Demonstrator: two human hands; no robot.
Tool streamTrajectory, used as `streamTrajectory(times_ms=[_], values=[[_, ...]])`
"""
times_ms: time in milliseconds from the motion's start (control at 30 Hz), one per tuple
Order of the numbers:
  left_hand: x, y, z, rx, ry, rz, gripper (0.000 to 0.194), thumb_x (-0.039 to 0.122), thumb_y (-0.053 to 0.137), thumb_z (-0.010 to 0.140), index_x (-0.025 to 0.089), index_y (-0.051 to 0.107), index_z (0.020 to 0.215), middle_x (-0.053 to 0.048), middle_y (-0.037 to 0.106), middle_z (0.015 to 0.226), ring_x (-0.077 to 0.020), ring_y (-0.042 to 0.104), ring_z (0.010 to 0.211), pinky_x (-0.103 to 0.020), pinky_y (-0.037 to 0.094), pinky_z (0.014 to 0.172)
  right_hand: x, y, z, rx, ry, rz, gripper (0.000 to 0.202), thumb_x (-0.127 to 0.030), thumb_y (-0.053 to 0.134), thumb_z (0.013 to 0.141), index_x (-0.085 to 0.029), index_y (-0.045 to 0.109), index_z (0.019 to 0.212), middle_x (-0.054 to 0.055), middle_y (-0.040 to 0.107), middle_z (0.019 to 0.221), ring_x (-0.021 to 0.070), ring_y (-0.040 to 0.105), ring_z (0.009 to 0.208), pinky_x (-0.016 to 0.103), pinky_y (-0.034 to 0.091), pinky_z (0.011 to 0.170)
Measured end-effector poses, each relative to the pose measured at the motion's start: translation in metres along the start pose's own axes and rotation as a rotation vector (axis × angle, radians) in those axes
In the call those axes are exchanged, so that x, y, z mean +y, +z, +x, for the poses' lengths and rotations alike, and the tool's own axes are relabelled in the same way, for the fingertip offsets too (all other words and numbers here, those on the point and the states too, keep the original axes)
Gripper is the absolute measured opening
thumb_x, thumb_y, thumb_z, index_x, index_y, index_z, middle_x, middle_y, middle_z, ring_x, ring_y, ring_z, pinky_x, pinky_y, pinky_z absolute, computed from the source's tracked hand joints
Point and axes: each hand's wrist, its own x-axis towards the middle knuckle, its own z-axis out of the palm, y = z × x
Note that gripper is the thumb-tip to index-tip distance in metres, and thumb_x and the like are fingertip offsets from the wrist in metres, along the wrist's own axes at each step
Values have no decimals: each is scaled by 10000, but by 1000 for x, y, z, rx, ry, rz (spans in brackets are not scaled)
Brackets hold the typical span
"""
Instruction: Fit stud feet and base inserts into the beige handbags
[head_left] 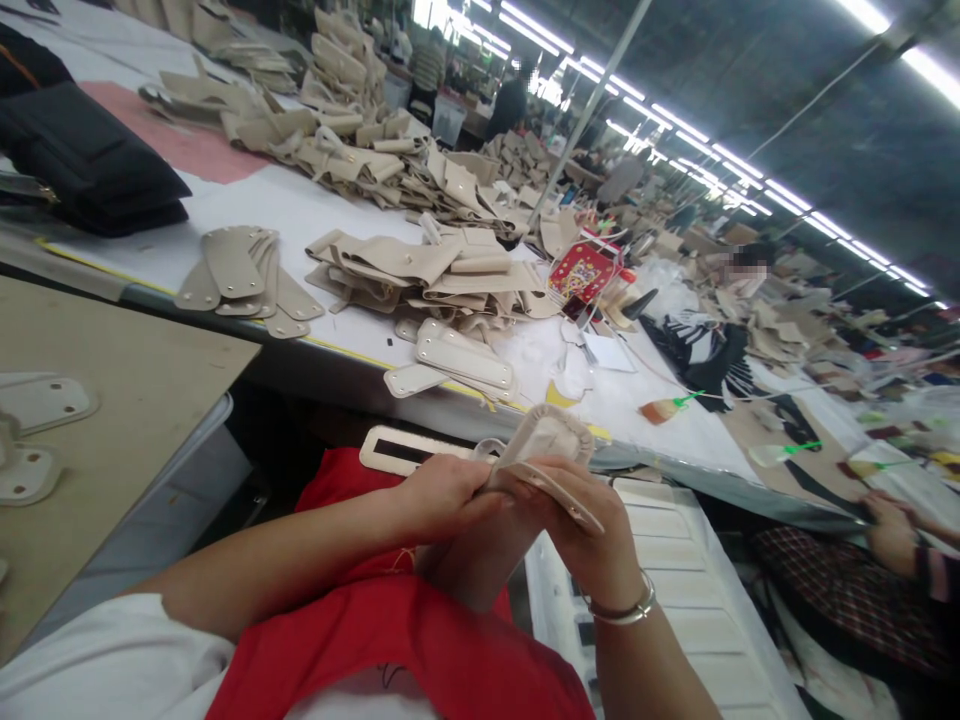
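Observation:
My left hand (448, 492) and my right hand (589, 525) meet in front of my red apron, both closed on a beige leather bag piece (550, 437). Its upper end looks rounded and padded, with a gathered edge. A rounded strap end with small rivets (574, 503) sticks out over my right hand. Below the hands a wider beige panel (487, 550) hangs toward my lap. Just beyond my left hand lies a pale oblong strip with a dark slot (390, 450); whether my fingers touch it, I cannot tell. A metal bangle circles my right wrist.
Riveted straps (240, 265) and folded beige pieces (427, 270) pile up on the white table (225, 215). A black bag (90, 150) lies at left, a red box (585, 270) farther back. Glue bottles (667, 408) stand right. A co-worker's hand (892, 530) shows at the right edge.

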Motion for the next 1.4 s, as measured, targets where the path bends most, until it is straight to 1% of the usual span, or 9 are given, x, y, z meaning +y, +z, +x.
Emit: streamTrajectory(times_ms=[133, 267, 367, 467, 633, 800, 967, 1267, 1400], values=[[-3, 0, 2, -20, 29, -18, 333, 409, 398, 870, 165, 556, 708, -3, 573, 653, -125, 494, 597, -217, 307, 553, 1, 3, -3, 128, 6, -91, 141, -184, 603, 814, -240, 613, 942, 4, 635, 920, 138, 596, 851, 255, 483, 749], [-7, 2, 2, -36, -3, -128, 388, 453, 405, 856, 151, 526, 644, 22, 475, 570, -100, 429, 545, -204, 266, 513, 1, -3, -1, 406, 70, -265, 105, -209, 642, 776, -211, 594, 870, 14, 606, 860, 153, 572, 832, 292, 468, 773], [-10, 4, 2, -50, 12, -279, 388, 461, 425, 850, 143, 517, 647, 36, 417, 566, -85, 398, 548, -190, 257, 504, 6, -10, 4, 527, 102, -316, 115, -265, 662, 754, -190, 596, 811, 55, 589, 977, 187, 557, 932, 341, 447, 841], [-14, 8, 2, -48, 18, -381, 396, 469, 435, 850, 135, 500, 647, 41, 389, 579, -74, 365, 549, -186, 245, 497, 13, -10, 10, 504, 194, -190, 145, -317, 633, 772, -180, 587, 781, 89, 554, 1152, 219, 531, 1047, 383, 414, 902], [-15, 9, 3, -67, 9, -358, 407, 471, 420, 856, 137, 478, 631, 41, 367, 572, -75, 341, 537, -196, 228, 484, 18, 2, 15, 524, 269, 10, 160, -326, 593, 798, -172, 563, 766, 87, 597, 1098, 206, 566, 972, 372, 422, 865], [-3, -4, 8, -6, 91, -241, 318, 410, 393, 871, 147, 504, 730, 21, 474, 676, -100, 410, 611, -211, 296, 555, 15, 8, 17, 621, 288, 24, 164, -314, 571, 812, -169, 538, 742, 74, 600, 1041, 189, 562, 912, 349, 416, 826], [6, -18, 26, 26, 32, -200, 358, 466, 406, 855, 143, 537, 771, 8, 519, 678, -120, 437, 612, -223, 295, 536, 14, 12, 18, 616, 273, 99, 141, -287, 565, 819, -167, 547, 747, 66, 587, 1040, 180, 549, 937, 323, 409, 809], [7, -16, 35, 33, 104, -92, 371, 386, 305, 911, 159, 517, 706, -4, 554, 654, -118, 447, 569, -236, 293, 540, 16, 13, 19, 621, 273, 108, 143, -282, 572, 816, -168, 541, 735, 58, 583, 1019, 174, 545, 940, 311, 401, 811], [11, -24, 39, 20, 97, -23, 336, 379, 315, 907, 158, 539, 791, -38, 603, 752, -151, 513, 657, -250, 363, 615, 17, 13, 21, 617, 264, 103, 139, -278, 562, 823, -168, 533, 743, 68, 582, 1023, 179, 545, 939, 314, 403, 814]])
